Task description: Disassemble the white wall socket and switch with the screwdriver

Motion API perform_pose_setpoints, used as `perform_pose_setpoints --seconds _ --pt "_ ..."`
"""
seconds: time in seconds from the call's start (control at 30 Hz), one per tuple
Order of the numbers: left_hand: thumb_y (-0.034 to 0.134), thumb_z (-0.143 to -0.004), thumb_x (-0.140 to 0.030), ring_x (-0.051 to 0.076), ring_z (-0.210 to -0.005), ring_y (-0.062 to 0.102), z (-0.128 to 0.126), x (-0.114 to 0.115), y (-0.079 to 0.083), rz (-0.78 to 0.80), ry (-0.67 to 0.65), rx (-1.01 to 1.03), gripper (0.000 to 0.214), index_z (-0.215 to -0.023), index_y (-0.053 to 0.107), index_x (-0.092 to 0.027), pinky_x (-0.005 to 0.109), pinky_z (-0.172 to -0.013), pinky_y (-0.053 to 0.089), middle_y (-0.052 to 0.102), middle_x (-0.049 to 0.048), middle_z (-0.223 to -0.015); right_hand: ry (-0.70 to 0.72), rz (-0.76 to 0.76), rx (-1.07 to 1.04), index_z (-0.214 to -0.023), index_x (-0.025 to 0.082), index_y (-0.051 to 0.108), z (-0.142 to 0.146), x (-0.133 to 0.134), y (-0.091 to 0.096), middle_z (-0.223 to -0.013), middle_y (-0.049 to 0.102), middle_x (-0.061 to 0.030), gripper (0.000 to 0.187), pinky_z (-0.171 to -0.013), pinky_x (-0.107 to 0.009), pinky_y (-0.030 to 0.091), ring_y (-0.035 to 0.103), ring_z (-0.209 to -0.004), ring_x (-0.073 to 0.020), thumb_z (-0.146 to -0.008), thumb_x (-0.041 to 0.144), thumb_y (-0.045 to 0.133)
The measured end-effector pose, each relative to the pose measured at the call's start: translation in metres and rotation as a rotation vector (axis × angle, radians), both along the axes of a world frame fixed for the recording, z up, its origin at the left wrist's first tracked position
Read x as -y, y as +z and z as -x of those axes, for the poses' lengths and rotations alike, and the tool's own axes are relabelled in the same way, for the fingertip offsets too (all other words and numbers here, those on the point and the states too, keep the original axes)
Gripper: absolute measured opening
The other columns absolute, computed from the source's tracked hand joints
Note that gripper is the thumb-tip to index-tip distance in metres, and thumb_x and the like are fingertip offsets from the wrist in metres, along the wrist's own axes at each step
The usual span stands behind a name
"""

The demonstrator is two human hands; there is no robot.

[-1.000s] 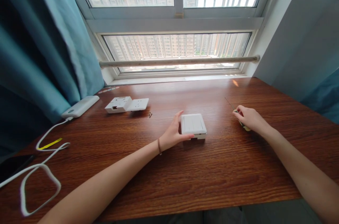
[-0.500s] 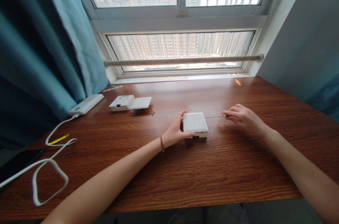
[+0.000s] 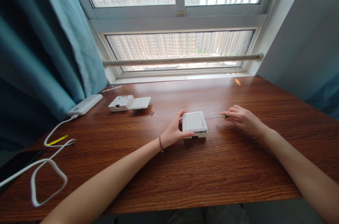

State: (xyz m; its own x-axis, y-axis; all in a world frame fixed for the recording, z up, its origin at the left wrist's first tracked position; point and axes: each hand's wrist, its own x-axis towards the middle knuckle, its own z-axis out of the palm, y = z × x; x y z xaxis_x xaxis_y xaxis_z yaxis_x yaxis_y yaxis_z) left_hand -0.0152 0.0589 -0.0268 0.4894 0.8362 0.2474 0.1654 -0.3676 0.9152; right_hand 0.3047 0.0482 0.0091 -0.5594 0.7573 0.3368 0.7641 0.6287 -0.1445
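Note:
A square white wall switch [image 3: 194,122] on a box base lies on the wooden table. My left hand [image 3: 175,129] grips its left side, thumb along the front and fingers at the back left corner. My right hand [image 3: 241,117] is closed around the handle of a screwdriver [image 3: 214,117]. The thin metal shaft points left, and its tip meets the right edge of the switch. Most of the handle is hidden in my fingers. Farther left sit a white socket box [image 3: 122,103] and its socket plate [image 3: 141,102], with a few small screws [image 3: 152,113] beside them.
At the left are a white power strip [image 3: 85,105], its white cable [image 3: 50,161] with a yellow tag [image 3: 58,140], and a dark flat object [image 3: 19,162]. A blue curtain [image 3: 53,40] hangs there. The table [image 3: 201,174] runs up to a window.
The view shifts very slightly. Both hands, the switch and the screwdriver keep nearly the same places relative to each other.

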Motion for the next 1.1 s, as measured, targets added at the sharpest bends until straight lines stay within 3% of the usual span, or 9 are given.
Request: perform_pose_setpoints --seconds 0.17,0.3,0.53,0.77,1.1 --pt "0.076 -0.059 -0.03 0.028 -0.124 0.038 -0.001 0.0 -0.001 0.021 0.0 0.058 0.084 -0.129 0.03 -0.021 0.045 -0.107 0.026 0.037 0.0128 -0.134 0.013 0.008 -0.05 -0.114 0.022 0.057 0.002 0.001 0.001 -0.088 0.063 -0.0061 0.03 -0.073 -0.032 0.043 0.052 -0.081 -0.019 -0.088 0.029 0.044" --pt "0.073 -0.063 -0.03 0.027 -0.125 0.036 0.0 0.0 0.0 0.024 0.084 0.119 0.075 -0.126 0.032 -0.022 0.044 -0.108 0.024 0.038 0.0104 -0.133 -0.017 0.031 -0.166 -0.111 0.02 0.057 0.008 0.004 -0.001 -0.089 0.062 -0.0062 0.028 -0.073 -0.03 0.043 0.055 -0.081 -0.018 -0.088 0.03 0.043" --pt "0.062 -0.073 -0.034 0.024 -0.126 0.034 0.002 0.0 0.005 -0.043 0.266 0.229 0.056 -0.12 0.034 -0.021 0.041 -0.107 0.025 0.038 0.0089 -0.127 -0.39 -0.012 -0.225 -0.076 0.017 0.063 0.01 0.0 -0.013 -0.068 0.059 -0.0031 0.021 -0.062 -0.027 0.041 0.054 -0.063 -0.0153 -0.08 0.034 0.051" --pt "0.07 -0.066 -0.033 0.027 -0.123 0.036 0.002 0.015 0.015 -0.312 0.178 -0.047 0.074 -0.127 0.03 -0.02 0.044 -0.107 0.025 0.038 0.0111 -0.129 -0.581 0.055 -0.081 -0.073 0.019 0.067 0.001 -0.004 -0.018 -0.071 0.064 -0.0055 0.027 -0.063 -0.029 0.041 0.06 -0.069 -0.0202 -0.077 0.039 0.05" --pt "0.07 -0.065 -0.038 0.029 -0.124 0.032 -0.001 0.022 0.02 -0.471 0.095 -0.182 0.083 -0.13 0.022 -0.02 0.046 -0.106 0.026 0.033 0.0139 -0.131 -0.686 0.091 -0.016 -0.072 0.019 0.066 0.004 -0.004 -0.02 -0.075 0.067 -0.0075 0.028 -0.06 -0.029 0.041 0.062 -0.071 -0.0218 -0.076 0.041 0.049"
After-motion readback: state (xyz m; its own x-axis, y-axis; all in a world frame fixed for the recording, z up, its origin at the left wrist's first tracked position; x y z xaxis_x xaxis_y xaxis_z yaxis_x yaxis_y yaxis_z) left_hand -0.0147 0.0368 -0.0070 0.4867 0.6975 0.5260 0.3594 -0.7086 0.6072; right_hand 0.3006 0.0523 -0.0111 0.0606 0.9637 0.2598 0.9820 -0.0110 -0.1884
